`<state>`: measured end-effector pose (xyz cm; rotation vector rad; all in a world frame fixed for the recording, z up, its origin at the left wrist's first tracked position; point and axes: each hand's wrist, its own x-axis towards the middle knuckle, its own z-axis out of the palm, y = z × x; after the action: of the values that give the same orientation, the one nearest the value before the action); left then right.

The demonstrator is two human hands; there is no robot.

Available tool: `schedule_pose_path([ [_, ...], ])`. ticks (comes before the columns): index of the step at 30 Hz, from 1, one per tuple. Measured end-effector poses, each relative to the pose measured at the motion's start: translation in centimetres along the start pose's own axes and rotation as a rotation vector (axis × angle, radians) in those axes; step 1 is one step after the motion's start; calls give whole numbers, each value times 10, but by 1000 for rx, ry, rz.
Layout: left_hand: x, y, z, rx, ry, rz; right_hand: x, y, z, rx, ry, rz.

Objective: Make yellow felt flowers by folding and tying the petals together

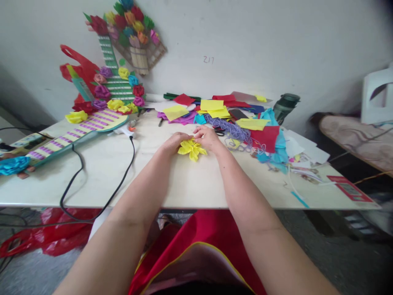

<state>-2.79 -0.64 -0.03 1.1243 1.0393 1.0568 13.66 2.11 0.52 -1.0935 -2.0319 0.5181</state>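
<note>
A yellow paper flower [193, 150] with pointed, spread petals is held just above the white table [190, 188], near its middle. My left hand [175, 142] grips its far left edge, fingers closed and partly hidden behind the petals. From the right, my right hand [208, 138] pinches the flower's far edge with thumb and fingertips. Both hands almost meet behind it. Just beyond my right hand lie a tangle of purple yarn [230, 130] and dark-handled scissors [219, 132].
Coloured paper sheets [211, 106] are heaped along the wall, with a dark green bottle [285, 107] to their right. At left stand a board decorated with paper flowers [119, 86] and a glue gun [125, 130], its black cord [123, 178] crossing the table edge.
</note>
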Motion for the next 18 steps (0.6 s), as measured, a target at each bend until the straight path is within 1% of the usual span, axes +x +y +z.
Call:
schedule_pose_path([
  [3, 1, -1, 0, 2, 2, 5, 1, 1, 0, 17, -3, -5],
  [10, 5, -1, 4, -116, 11, -5, 1, 0, 2, -11, 15, 9],
  [18, 9, -5, -2, -35, 25, 12, -1, -2, 3, -67, 40, -18],
])
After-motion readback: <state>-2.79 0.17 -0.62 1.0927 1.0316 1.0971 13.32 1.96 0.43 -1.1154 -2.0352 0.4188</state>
